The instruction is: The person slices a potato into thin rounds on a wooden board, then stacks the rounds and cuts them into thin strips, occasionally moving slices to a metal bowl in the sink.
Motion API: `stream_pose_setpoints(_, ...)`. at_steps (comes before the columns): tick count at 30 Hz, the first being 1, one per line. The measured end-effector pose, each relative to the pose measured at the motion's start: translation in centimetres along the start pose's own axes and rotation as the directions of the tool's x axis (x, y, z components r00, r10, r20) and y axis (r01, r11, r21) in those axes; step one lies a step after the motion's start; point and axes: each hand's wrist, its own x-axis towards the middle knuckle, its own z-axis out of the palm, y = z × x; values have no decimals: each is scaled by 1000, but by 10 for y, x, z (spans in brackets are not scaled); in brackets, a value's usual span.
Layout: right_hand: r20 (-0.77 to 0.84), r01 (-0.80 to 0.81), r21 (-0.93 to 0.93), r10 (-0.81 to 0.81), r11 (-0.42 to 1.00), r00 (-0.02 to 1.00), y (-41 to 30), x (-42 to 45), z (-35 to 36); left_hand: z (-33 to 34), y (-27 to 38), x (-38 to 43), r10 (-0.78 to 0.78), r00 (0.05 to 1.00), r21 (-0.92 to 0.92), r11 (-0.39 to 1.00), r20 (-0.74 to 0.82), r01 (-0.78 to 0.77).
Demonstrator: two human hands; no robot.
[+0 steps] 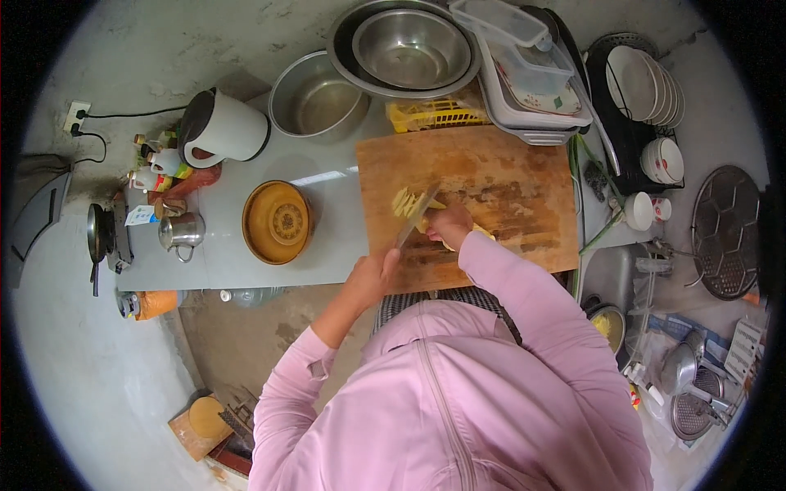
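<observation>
My left hand (371,276) grips the handle of a kitchen knife (415,216), its blade angled up and to the right over a wooden cutting board (522,166). The blade lies against pale yellow food, whose kind I cannot tell. My right hand (451,224), its fingers bent, holds the yellow piece (435,204) just right of the blade. Thin cut yellow strips (403,202) lie on the board left of the blade. More pale yellow material (482,232) shows beside and under my right wrist, partly hidden.
A brown bowl (278,222) and a metal cup (182,232) stand to the left. Behind are a white electric kettle (227,126), a metal pot (316,95), nested steel basins (411,49), a yellow basket (439,116) and plastic containers (534,132). Right are a dish rack (620,175) and a sink (605,270).
</observation>
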Motion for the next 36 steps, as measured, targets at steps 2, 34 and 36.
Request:
stream_pose_setpoints(2, 69, 24, 28, -26, 999, 997, 9, 10, -7, 3, 0, 5, 7, 1000, 48, 999, 7, -7)
stream_pose_setpoints(34, 47, 139, -218, -131, 966, 990, 38, 44, 1, -2, 9, -6, 10, 1000, -18, 1000, -10, -10)
stream_pose_setpoints(36, 74, 133, -203, -120, 970, 990, 31, 33, 1, -3, 9, -8, -72, 995, 0, 997, 62, 72)
